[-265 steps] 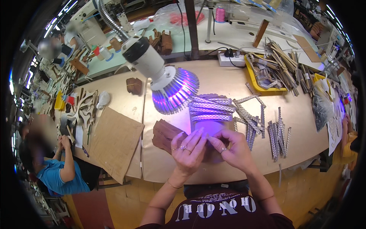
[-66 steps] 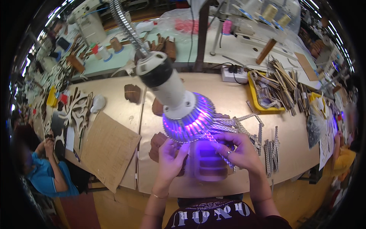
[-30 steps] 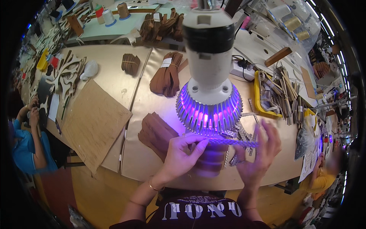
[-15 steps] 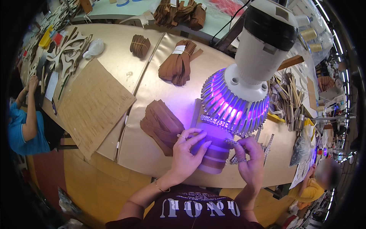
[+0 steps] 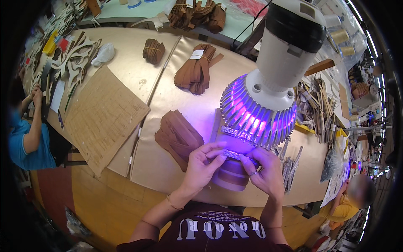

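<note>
patterned strip (image 5: 235, 154) sits pinched between left hand (image 5: 200, 164) and right hand (image 5: 265, 173), flat over the brown leather piece (image 5: 230, 176) under the violet lamp (image 5: 262, 113). since half a second ago the right hand has closed in; pressing-down appears under way.

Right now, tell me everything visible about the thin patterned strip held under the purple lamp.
The thin patterned strip is narrow, pale and textured with a fine repeating pattern, tinted violet by the finned purple lamp just above it. It lies roughly level, stretched between the left hand and the right hand, whose fingertips pinch its ends. Beneath it sits a brown striped pad. Its material cannot be told for certain.
</note>
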Motion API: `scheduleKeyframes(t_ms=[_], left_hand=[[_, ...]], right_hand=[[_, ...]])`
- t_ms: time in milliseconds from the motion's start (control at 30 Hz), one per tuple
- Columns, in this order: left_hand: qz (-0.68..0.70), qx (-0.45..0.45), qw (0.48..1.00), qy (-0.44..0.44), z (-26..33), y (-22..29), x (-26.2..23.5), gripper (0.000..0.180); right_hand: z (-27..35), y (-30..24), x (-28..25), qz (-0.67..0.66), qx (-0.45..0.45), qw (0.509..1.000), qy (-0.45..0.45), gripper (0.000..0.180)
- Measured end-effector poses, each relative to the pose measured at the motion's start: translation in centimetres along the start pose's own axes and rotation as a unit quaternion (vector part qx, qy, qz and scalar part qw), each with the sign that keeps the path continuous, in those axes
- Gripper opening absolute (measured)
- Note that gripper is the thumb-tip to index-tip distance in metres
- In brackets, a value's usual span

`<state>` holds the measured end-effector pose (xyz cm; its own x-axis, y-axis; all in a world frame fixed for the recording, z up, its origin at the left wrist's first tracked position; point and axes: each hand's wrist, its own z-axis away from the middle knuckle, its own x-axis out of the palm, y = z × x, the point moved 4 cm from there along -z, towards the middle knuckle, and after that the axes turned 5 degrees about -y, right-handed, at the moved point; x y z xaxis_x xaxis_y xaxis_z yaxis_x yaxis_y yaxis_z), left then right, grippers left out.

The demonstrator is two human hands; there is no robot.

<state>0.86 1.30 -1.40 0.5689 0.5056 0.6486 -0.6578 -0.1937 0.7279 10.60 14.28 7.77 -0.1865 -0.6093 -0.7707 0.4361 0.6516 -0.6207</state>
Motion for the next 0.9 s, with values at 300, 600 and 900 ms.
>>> scheduleKeyframes(t_ms=[300, 600, 900], left_hand=[[0.016, -0.017, 1.000, -0.007, 0.21, 0.64, 0.18, 0.044], [0.024, -0.023, 0.999, -0.002, 0.36, 0.48, 0.03, 0.046], [0.013, -0.017, 1.000, -0.006, 0.39, 0.52, -0.20, 0.047]], right_hand=[[-0.24, -0.31, 0.04, 0.004, -0.008, 1.000, 0.008, 0.019], [-0.20, -0.42, -0.08, 0.021, 0.004, 1.000, -0.003, 0.020], [-0.26, -0.49, -0.01, 0.025, 0.016, 1.000, 0.006, 0.022]])
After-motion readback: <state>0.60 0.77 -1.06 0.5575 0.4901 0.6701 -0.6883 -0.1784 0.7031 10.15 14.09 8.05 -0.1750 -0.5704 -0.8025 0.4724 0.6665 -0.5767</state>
